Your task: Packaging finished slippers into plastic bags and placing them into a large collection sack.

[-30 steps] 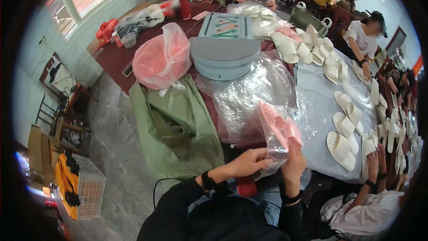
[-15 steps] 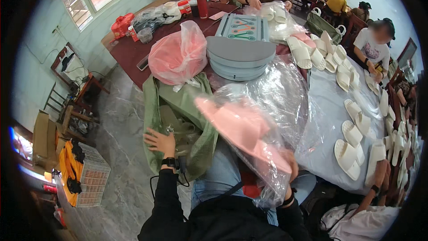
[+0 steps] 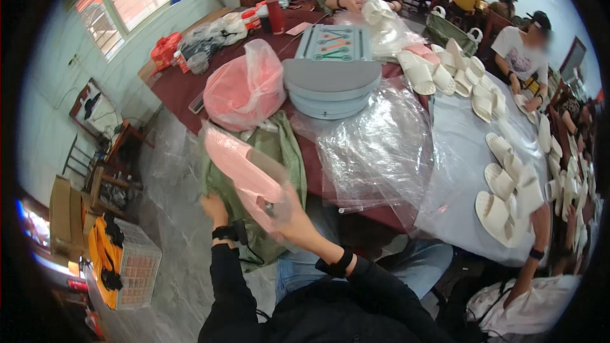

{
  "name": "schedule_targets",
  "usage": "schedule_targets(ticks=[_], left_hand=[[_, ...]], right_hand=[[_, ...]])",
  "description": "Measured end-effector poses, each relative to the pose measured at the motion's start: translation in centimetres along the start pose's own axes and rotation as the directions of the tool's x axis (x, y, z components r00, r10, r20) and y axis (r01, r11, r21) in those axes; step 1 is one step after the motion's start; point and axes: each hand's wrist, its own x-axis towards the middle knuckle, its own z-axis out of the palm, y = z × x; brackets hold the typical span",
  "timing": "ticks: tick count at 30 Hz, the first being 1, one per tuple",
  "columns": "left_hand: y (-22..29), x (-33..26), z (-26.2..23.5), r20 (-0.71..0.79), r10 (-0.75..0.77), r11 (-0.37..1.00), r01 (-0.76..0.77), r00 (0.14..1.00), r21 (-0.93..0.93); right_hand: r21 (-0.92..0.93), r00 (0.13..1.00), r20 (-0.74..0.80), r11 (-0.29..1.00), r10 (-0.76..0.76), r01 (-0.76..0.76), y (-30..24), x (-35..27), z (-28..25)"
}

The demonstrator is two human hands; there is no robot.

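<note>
My right hand (image 3: 289, 219) grips a pair of pink slippers sealed in a clear plastic bag (image 3: 244, 174), held out to the left over the big green sack (image 3: 279, 152) that hangs at the table's edge. My left hand (image 3: 215, 206) sits at the sack's opening on its left side, fingers on the green fabric just below the bagged slippers. Both sleeves are black, with dark wristbands.
A pink bag of slippers (image 3: 244, 89) and grey stacked trays (image 3: 333, 86) stand on the dark red table (image 3: 175, 86). Loose clear bags (image 3: 378, 146) lie ahead, white slippers (image 3: 508, 197) on the right. Other people work around the table. A plastic crate (image 3: 130, 263) stands on the floor.
The bagged pink slippers have swung from the right across to the left, down toward the green sack. My left hand stays at the sack's opening.
</note>
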Motion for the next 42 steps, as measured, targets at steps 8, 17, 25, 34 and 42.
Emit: schedule_targets(ticks=[8, 17, 25, 34, 42], left_hand=[[4.2, -3.1, 0.5, 0.109, 0.080, 0.904, -0.026, 0.991, -0.427], [10.3, -12.5, 4.1, -0.103, 0.812, 0.577, -0.817, 0.574, -0.007], [15.3, -27.3, 7.2, 0.340, 0.905, -0.018, -0.821, -0.256, -0.570], [13.4, -30.0, 9.8, 0.501, 0.774, -0.149, -0.880, -0.388, -0.451], [13.7, -27.2, 8.6, 0.543, 0.767, -0.063, -0.881, -0.343, -0.468]], right_hand=[[-0.210, 0.997, -0.081, 0.978, -0.003, -0.014, -3.5, -1.6, -5.8], [-0.378, 0.803, -0.591, 0.905, -0.075, -0.194, -4.2, -5.5, -20.3], [-0.447, 0.348, -0.879, 0.815, -0.325, -0.368, -4.8, -11.3, -28.8], [-0.281, -0.252, -0.873, 0.853, -0.418, -0.440, -7.5, -16.5, -42.9], [0.184, 0.129, -0.979, 0.959, 0.158, 0.215, -9.1, -20.5, -53.3]])
